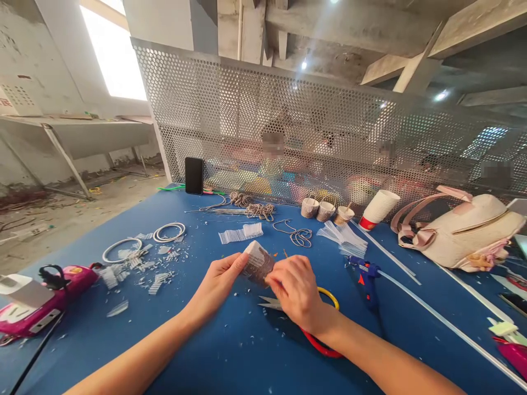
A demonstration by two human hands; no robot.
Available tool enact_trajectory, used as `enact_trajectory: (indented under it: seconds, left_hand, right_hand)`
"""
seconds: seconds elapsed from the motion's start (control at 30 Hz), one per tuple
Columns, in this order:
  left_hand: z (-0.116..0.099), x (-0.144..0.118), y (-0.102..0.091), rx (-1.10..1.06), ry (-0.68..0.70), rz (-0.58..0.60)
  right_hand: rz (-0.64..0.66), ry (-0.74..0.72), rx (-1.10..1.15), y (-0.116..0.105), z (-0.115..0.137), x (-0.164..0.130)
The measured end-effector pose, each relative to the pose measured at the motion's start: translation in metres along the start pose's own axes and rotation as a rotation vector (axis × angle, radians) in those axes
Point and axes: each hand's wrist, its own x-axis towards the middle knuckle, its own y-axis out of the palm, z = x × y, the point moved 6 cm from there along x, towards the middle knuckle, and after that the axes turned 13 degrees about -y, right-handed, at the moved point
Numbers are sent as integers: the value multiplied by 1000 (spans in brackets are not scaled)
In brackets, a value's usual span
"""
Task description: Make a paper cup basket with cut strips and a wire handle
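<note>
My left hand grips a small paper cup by its pale end, thumb on top. The cup is tilted, and brown cord-like material covers much of its side. At the cup's right end, my right hand is closed with the fingertips against it. Whatever those fingers pinch is hidden. Scissors with red and yellow handles lie beneath my right hand and wrist, blades pointing left. Past the cup, a loose length of brown cord rests on the blue table.
Three wrapped cups, stacked paper cups and a pink bag stand by the mesh panel. A blue glue gun lies right. White rings, plastic scraps and a magenta power strip occupy the left.
</note>
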Motion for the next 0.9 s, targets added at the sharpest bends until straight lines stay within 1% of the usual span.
enact_trajectory:
  seconds: [0.1, 0.13, 0.17, 0.2, 0.27, 0.33, 0.43, 0.47, 0.5, 0.53, 0.6, 0.67, 0.73, 0.8, 0.83, 0.9]
  left_hand:
    - [3, 1, -3, 10, -18, -57]
    - [3, 1, -3, 13, -21, -59]
    - [2, 0, -2, 16, -22, -54]
    - [1, -1, -2, 20, -20, -47]
    - [-2, -2, -2, 35, -5, -47]
    - [-5, -2, -5, 69, 16, -75]
    - [-9, -1, -12, 132, 54, -118]
    - [-9, 0, -14, 154, 67, -115]
    - [-10, 0, -16, 174, 80, -101]
    - [-11, 1, -16, 194, 94, -79]
    - [-13, 2, -17, 229, 127, -32]
    - [-14, 1, -16, 258, 162, 12]
    - [-15, 1, -13, 279, 193, 59]
    - [-15, 0, -11, 292, 205, 94]
    - [-15, 0, -11, 297, 201, 103]
    - [-13, 1, -11, 302, 162, 113]
  right_hand:
    - [152, -332, -8, 4, 30, -6]
    - [175, -407, 8, 5, 36, -8]
    - [182, -442, 29, 4, 40, -9]
    - [176, -436, 46, 3, 40, -9]
    - [154, -369, 73, -1, 35, -5]
    - [145, -319, 114, -6, 29, -1]
    - [144, -289, 169, -11, 25, 2]
    - [141, -237, 183, -11, 22, 2]
    - [135, -155, 197, -11, 17, 1]
    - [123, -40, 217, -10, 10, 0]
    - [109, 279, 310, -4, -8, -8]
    - [131, 636, 538, 10, -22, -22]
    - [147, 927, 878, 29, -23, -34]
    - [93, 1104, 1164, 41, -19, -38]
    - [40, 1168, 1246, 43, -18, -38]
    - [-59, 1272, 1314, 46, -19, -40]
